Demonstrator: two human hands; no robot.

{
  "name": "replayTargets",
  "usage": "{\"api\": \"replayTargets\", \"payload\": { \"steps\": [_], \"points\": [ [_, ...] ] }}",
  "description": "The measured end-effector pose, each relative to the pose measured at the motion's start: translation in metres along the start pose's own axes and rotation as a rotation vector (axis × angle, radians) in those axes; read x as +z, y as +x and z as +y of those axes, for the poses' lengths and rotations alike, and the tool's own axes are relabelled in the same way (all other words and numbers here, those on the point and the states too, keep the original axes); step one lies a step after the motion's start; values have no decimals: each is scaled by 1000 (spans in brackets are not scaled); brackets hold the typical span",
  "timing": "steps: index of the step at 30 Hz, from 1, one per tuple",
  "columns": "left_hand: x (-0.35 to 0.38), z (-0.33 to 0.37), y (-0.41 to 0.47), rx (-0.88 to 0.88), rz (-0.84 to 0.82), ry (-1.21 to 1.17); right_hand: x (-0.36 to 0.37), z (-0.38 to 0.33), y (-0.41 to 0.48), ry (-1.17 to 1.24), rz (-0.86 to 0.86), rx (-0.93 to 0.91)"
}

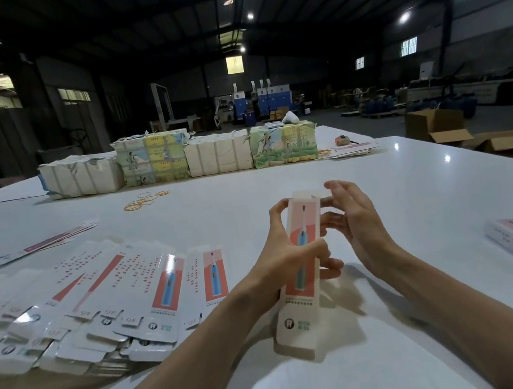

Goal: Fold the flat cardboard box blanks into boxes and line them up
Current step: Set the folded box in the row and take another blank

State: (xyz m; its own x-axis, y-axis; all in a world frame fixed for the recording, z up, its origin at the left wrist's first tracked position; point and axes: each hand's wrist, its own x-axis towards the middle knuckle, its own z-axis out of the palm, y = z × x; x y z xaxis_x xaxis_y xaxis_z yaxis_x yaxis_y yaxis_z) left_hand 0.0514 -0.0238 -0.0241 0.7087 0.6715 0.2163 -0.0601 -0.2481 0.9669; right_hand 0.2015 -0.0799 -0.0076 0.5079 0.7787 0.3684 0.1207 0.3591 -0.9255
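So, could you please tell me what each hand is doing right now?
Left hand: grips the box around its middle.
Right hand: open, beside the box's top end.

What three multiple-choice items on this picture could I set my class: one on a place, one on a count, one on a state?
1. Where do the rubber bands lie?
A) on the table, in front of the bundles
B) on the floor
C) on a chair

2. How many wrapped bundles stand in the far row?
A) two
B) four
C) six

3. What is the left hand doing?
A) lying flat on the table
B) gripping the box
C) picking up a rubber band

Key: 1 A, they lie loose on the white top before the row; 2 B, two white and two printed; 3 B, its fingers curl round the box's middle.
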Motion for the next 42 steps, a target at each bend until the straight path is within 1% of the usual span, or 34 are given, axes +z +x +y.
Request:
{"api": "replayTargets", "payload": {
  "steps": [1, 4, 9, 11, 14, 17, 21, 26, 29, 34, 42],
  "points": [
    [2, -1, 0, -11, -42, -14, -3, 0, 1, -12, 15, 13],
    [5, -2, 0, -49, -96, -41, -9, 5, 2, -72, -50, 10],
    [2, -2, 0, -50, -94, -31, -11, 6, 3, -60, -96, -8],
    [2, -2, -1, -62, -100, -31, -13, 4, 2, -63, -114, -48],
    [2, -1, -1, -79, -111, -48, -13, 3, 1, -134, -89, -133],
    [2, 0, -1, -73, -99, -39, -14, -1, 1, -132, -100, -161],
    [0, 0, 0, -54, -69, 9, -14, -7, 2, -5, -169, -72],
    [0, 0, -3, -35, -87, 55, -12, -8, 3, 100, -109, 73],
    [-1, 0, -5, -2, -90, 127, -13, -9, 5, 140, -78, 132],
    [-1, 0, -7, 30, -88, 169, -16, -11, 5, 158, -63, 147],
    [-1, 2, -7, 52, -92, 173, -23, -13, 6, 162, -159, 134]
  ]
}}
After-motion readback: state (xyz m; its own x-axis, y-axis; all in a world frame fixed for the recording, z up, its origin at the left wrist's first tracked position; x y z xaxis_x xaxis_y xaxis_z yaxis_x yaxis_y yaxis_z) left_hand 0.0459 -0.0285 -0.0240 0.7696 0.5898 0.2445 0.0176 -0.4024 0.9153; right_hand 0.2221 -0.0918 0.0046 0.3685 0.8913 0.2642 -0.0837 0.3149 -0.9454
